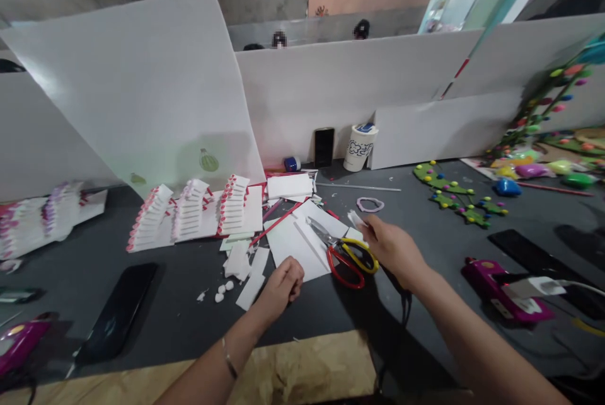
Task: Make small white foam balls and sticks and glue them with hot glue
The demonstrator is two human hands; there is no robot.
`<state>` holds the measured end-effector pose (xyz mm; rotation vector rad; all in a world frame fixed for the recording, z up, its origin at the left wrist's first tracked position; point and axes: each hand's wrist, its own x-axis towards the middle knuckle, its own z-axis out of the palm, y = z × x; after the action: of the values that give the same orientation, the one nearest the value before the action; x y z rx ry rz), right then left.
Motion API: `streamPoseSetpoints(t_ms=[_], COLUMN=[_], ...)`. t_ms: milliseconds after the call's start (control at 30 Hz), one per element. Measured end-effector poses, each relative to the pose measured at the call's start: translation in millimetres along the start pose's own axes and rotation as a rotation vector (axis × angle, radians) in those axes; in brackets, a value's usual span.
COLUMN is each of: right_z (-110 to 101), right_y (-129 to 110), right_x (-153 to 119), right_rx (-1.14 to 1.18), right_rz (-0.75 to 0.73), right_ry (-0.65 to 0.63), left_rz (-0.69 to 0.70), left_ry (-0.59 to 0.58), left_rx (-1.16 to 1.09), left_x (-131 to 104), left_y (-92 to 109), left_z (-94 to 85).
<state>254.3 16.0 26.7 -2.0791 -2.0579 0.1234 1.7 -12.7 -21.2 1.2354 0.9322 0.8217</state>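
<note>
My left hand (286,280) is closed, its fingers curled inward over the lower left edge of a white paper sheet (295,247); whatever it may hold is hidden. Pinched in my right hand (390,244) is a small white piece (355,219). Scissors (341,250) with one red and one yellow handle loop lie on the paper, just left of my right hand. A thin red stick (278,223) rests across the paper's upper left part. Several small white balls (224,291) and white paper strips (250,291) are left of my left hand.
Cards with rows of red-tipped pieces (234,206) stand at the left. A phone (324,147) and a paper cup (360,148) are against the white partition (293,90). Green beaded shapes (444,179), a purple power strip (505,291) and a black phone (118,307) lie around.
</note>
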Motion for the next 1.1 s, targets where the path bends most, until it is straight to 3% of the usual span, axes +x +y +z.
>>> streamPoseSetpoints(t_ms=[100,233,367,500,600,700,767,900,1033,1100], right_z=[3,13,10,10,18,25,25,20,13,11], right_y=[-4,-20,-28,-27,-26,-26,-25,-19,-12,-8], right_x=[26,39,20,-15,-33,-36,-33,-32,-39,-42], right_rx=[-0.12,-0.152,-0.172,-0.191,-0.169,-0.095,-0.023,0.052,0.093,0.122], right_rz=[-0.001,-0.041,-0.071,-0.164,-0.174,-0.139,-0.111,-0.078,-0.06,-0.054], right_ry=[-0.066,-0.138,-0.141,-0.242,-0.252,-0.21,-0.174,-0.137,-0.119,-0.122], left_rz=[0.062,0.219,0.432,0.391,0.35,0.395,0.449,0.503,0.443,0.397], left_ry=[-0.03,-0.039,0.014,0.217,0.263,0.306,0.274,0.099,-0.044,0.017], left_rx=[0.109,0.48,0.616,0.685,0.818,0.972,1.109,1.317,1.36,1.299], left_x=[-4,-9,-10,-8,-4,1,4,14,30,40], left_y=[-1,-3,-3,-1,-1,0,3,10,14,15], left_z=[0.1,-0.7,-0.9,-1.0,-3.5,-5.0,-2.3,15.7,34.4,36.3])
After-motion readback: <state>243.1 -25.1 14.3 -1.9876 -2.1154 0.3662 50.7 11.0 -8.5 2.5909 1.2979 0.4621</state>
